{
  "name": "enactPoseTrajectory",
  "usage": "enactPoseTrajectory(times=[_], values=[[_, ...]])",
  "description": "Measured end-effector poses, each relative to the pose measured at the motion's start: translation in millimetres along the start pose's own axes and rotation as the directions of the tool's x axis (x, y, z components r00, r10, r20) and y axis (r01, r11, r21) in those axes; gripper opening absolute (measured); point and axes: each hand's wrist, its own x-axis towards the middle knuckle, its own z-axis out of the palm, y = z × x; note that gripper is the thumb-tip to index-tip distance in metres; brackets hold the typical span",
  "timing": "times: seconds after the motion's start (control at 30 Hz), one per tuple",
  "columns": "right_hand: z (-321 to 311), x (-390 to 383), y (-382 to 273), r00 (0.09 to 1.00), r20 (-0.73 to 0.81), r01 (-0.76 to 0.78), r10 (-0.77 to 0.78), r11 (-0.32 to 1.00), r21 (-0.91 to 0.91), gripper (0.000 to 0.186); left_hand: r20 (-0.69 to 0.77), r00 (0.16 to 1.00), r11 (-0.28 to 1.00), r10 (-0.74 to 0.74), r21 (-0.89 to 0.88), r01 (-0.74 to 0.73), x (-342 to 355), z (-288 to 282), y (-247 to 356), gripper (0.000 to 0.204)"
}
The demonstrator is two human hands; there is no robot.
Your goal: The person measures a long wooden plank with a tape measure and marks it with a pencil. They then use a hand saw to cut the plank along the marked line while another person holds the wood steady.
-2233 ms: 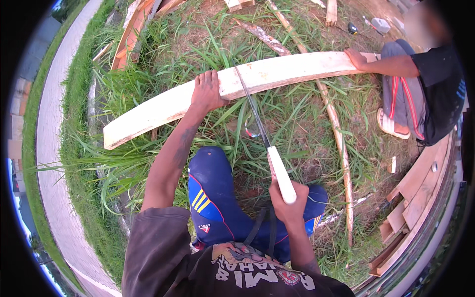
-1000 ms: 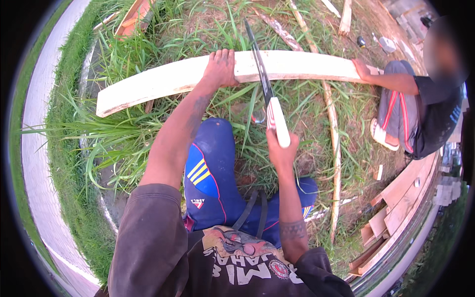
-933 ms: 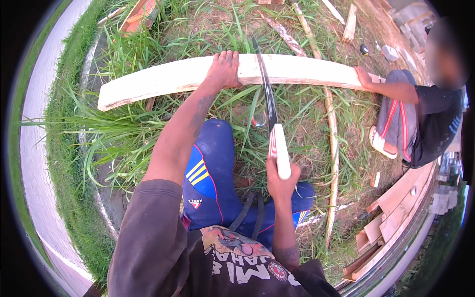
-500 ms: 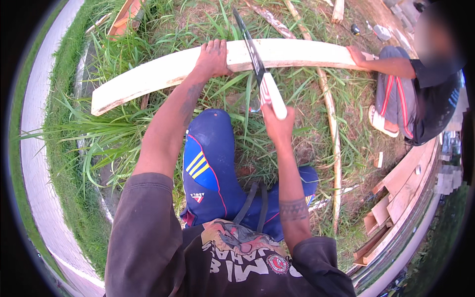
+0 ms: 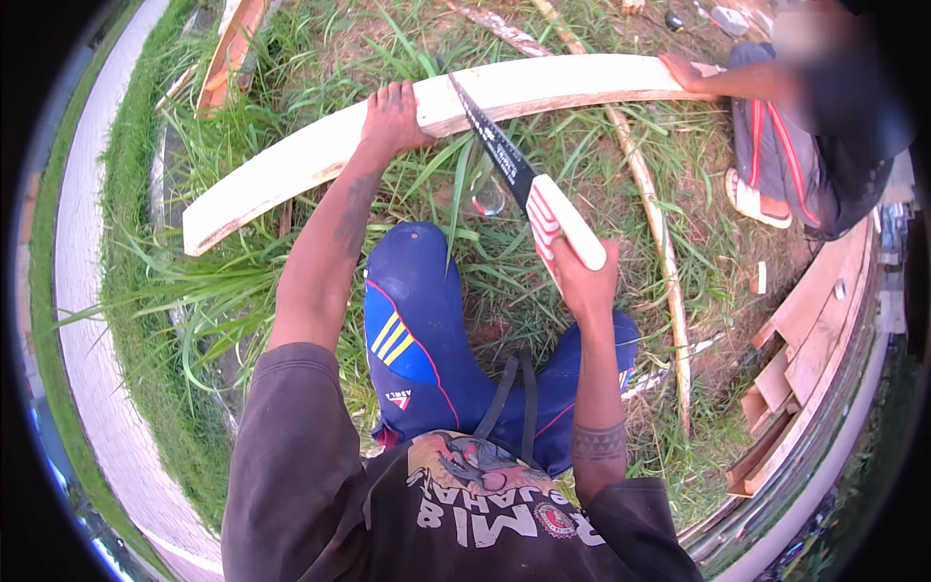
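Note:
A long pale wooden board [image 5: 301, 155] lies crosswise in front of me above the grass. My left hand [image 5: 392, 121] grips it left of its middle, fingers over the far edge and thumb on the near side. In my right hand [image 5: 587, 281] is the white and red handle of a hand saw [image 5: 506, 160]. Its dark blade slants up and left, with the tip part across the board just right of my left hand. At the board's right end, another person's hand [image 5: 687, 74] rests on the wood.
A person [image 5: 824, 126] sits at the right end of the board. Long poles [image 5: 669, 272] lie on the grass to the right. Cut boards [image 5: 810, 330] are piled at the lower right. An orange-brown plank [image 5: 233, 58] lies at the upper left, near a paved path [image 5: 92, 291].
My right hand has drawn the saw back toward me and to the right, so less blade reaches past the board. My left hand keeps its hold on the board.

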Motion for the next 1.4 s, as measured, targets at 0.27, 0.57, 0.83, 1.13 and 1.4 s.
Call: enactPoseTrajectory(times=[0.27,0.57,0.83,1.13,1.4], values=[[17.7,-34.9,-17.0,0.998,0.063,0.005,0.001,0.995,-0.098,0.020,0.045,0.999,0.999,0.022,0.039,-0.024,-2.5,-3.0,-1.1,0.124],[-10.1,46.1,-84.0,0.994,0.047,0.112,-0.103,0.967,-0.229,0.029,0.062,0.998,0.999,-0.013,-0.047,0.016,0.2,-8.3,2.2,0.119],[33.5,-44.8,-10.8,0.993,-0.064,0.093,-0.095,0.995,-0.044,0.022,0.117,0.993,0.999,0.003,0.034,-0.007,10.6,-18.2,10.3,0.126],[-38.1,-104.8,11.0,0.998,-0.064,0.007,-0.013,0.995,-0.099,0.017,0.083,0.997,0.999,0.000,-0.043,0.004,-0.5,-9.1,8.3,0.122],[56.9,18.8,-8.6,0.990,-0.003,0.141,-0.142,0.984,-0.111,0.025,0.106,0.993,0.999,0.042,-0.023,-0.040,3.8,-3.6,-16.9,0.118]])
